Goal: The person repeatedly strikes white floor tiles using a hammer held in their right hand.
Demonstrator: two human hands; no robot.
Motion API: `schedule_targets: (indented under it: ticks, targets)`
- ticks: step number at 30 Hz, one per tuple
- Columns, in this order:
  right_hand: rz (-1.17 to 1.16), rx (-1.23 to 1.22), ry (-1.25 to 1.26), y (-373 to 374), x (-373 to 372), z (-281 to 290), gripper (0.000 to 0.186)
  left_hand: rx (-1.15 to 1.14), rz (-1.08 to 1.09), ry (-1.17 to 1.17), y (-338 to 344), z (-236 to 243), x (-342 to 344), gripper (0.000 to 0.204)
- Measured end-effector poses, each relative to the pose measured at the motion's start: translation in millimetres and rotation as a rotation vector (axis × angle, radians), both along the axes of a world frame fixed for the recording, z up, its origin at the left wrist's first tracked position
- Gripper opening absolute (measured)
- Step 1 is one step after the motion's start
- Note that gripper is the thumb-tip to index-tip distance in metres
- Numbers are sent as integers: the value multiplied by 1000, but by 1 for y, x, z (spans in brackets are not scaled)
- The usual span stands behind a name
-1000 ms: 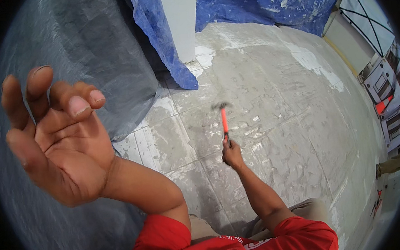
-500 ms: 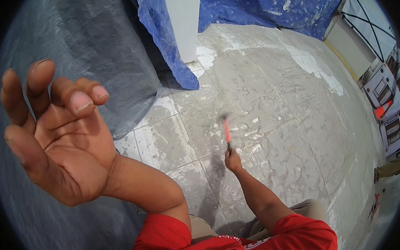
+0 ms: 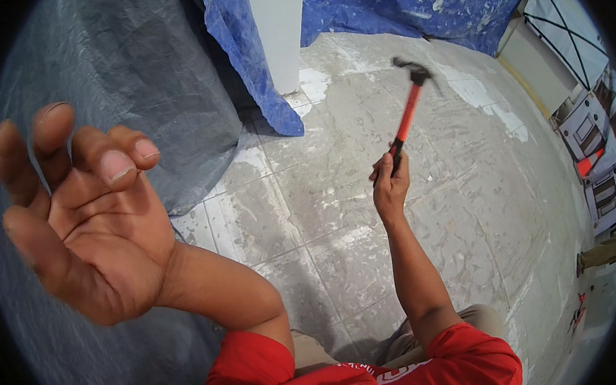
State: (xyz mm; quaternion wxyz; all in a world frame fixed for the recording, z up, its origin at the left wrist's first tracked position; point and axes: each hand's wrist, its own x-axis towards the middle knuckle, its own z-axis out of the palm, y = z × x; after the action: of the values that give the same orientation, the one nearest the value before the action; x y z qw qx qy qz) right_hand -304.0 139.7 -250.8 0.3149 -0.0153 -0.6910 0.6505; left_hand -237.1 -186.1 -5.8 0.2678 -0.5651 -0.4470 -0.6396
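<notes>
A claw hammer (image 3: 407, 112) with a red and black handle and a dark head is gripped near the handle's end by my right hand (image 3: 392, 181). Its head points away from me, raised above the floor. My left hand (image 3: 100, 217) is lifted at the left, palm showing, fingers spread and a little curled, holding nothing. Beneath the hammer lies a grey tiled floor (image 3: 350, 197) with a rough, chipped surface and white patches.
A grey sheet (image 3: 156, 82) hangs at the left beside my left hand. Blue sheeting (image 3: 416, 5) with white splashes covers the far side, next to a white post (image 3: 278, 41). Printed boxes (image 3: 591, 143) stand at the right, near another person's leg (image 3: 600, 257).
My right hand has swung the hammer up and away from the floor, further forward and slightly right. My left hand has barely moved.
</notes>
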Motion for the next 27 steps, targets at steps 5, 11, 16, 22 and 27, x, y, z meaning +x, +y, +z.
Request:
schedule_targets:
  ticks: [5, 11, 16, 22, 27]
  targets:
    - [-176, 117, 59, -7, -9, -54, 23, 34, 33, -13, -2, -3, 0, 50]
    - [247, 264, -1026, 17, 87, -273, 44, 38, -12, -4, 2, -2, -6, 50]
    - [341, -61, -1038, -20, 90, -204, 50, 28, 46, -22, -5, -4, -2, 50]
    - [120, 85, -307, -8, 8, -68, 29, 53, 14, -39, 6, -13, -11, 50]
    - [-39, 73, 112, -17, -29, -2, 27, 33, 79, -47, 3, -9, -8, 50]
